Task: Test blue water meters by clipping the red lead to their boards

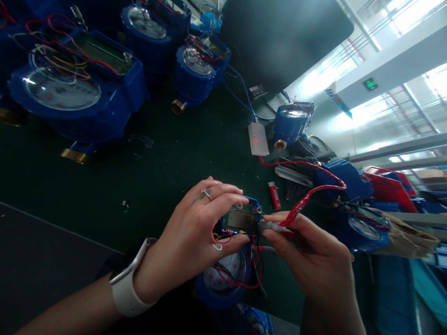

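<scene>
A blue water meter [223, 284] with a round dial stands close to me at the table's near edge. On its upper part is a small display housing [242, 219], its wiring exposed. My left hand [206, 218] grips this housing, fingers over the far side and thumb on the near side. My right hand [310, 251] pinches a grey cable connector [270, 226] against the housing's right side; whether it is fully seated I cannot tell. A red cable [314, 188] runs from the connector to a white box [258, 139] with a red light. Red and black wires loop over the dial.
Several blue meters [84, 93] stand at the back left, another [291, 121] beside the white box. A dark monitor [286, 42] rises behind. A small red-and-white item, maybe a battery [274, 195], lies near my right hand. More meters [363, 228] and bags are at right.
</scene>
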Demonstrator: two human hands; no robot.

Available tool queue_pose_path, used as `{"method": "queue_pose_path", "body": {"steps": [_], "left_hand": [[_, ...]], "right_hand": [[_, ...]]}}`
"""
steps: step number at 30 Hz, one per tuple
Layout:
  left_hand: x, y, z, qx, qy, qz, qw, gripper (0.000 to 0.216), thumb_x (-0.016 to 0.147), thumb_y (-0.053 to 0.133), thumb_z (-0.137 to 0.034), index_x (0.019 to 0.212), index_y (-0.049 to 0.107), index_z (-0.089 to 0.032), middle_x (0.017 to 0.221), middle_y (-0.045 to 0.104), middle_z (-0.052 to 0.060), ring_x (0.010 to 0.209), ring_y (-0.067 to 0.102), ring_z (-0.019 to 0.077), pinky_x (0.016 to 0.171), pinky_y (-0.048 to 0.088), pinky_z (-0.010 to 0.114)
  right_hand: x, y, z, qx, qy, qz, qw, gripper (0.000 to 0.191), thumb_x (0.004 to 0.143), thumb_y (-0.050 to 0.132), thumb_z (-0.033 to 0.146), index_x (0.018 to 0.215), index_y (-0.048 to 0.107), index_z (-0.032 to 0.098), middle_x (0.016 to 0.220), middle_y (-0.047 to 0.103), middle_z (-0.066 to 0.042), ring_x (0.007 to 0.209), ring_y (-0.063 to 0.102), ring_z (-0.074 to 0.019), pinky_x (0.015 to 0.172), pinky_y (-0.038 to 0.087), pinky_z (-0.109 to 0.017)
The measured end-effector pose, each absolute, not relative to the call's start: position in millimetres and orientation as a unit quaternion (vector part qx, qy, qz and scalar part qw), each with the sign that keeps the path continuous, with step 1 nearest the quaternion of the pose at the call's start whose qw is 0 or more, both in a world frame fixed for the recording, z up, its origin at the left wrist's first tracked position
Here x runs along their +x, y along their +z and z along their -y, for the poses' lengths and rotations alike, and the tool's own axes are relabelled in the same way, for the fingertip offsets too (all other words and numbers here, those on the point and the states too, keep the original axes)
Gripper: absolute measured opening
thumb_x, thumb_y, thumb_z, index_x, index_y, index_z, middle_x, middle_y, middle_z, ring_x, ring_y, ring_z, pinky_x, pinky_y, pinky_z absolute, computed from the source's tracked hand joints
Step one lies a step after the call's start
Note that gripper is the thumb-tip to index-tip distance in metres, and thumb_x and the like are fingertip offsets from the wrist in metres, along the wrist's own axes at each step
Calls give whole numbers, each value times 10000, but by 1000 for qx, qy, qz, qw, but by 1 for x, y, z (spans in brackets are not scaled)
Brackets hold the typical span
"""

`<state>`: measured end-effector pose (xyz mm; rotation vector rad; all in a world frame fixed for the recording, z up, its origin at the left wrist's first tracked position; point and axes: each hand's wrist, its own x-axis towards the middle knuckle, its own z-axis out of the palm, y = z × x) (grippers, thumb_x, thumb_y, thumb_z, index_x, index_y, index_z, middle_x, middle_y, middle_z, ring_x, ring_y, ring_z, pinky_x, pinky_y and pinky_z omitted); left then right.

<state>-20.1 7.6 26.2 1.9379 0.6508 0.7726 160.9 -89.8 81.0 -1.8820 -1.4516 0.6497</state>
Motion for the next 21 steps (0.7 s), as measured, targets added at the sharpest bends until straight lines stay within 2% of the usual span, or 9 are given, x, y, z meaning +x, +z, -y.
{"method": "queue_pose_path", "body": {"steps": [7, 15, 21], "left_hand": [[-19, 25, -8, 788, 318, -263, 458, 376, 816, 750, -235, 1156, 591, -212, 1237, 672, 53, 1171, 587, 224, 1149, 319, 441], [-19, 27, -9, 791, 310, -265, 456, 381, 813, 759, -230, 1154, 591, -206, 1237, 670, 47, 1181, 580, 212, 1142, 323, 417], [-20, 26, -9, 792, 314, -268, 451, 395, 798, 775, -234, 1148, 594, -209, 1230, 671, 48, 1171, 579, 220, 1136, 326, 419]], "right_hand": [[159, 83, 88, -728, 230, 558, 325, 66, 803, 727, 165, 820, 741, 228, 797, 735, -11, 632, 686, -148, 560, 620, -232], [161, 81, 91, -729, 230, 553, 330, 120, 803, 731, 150, 882, 745, 239, 843, 760, -5, 666, 716, -149, 598, 625, -220], [161, 75, 98, -746, 235, 511, 357, 107, 819, 725, 187, 914, 741, 234, 824, 780, -13, 634, 741, -170, 561, 633, -231]]}}
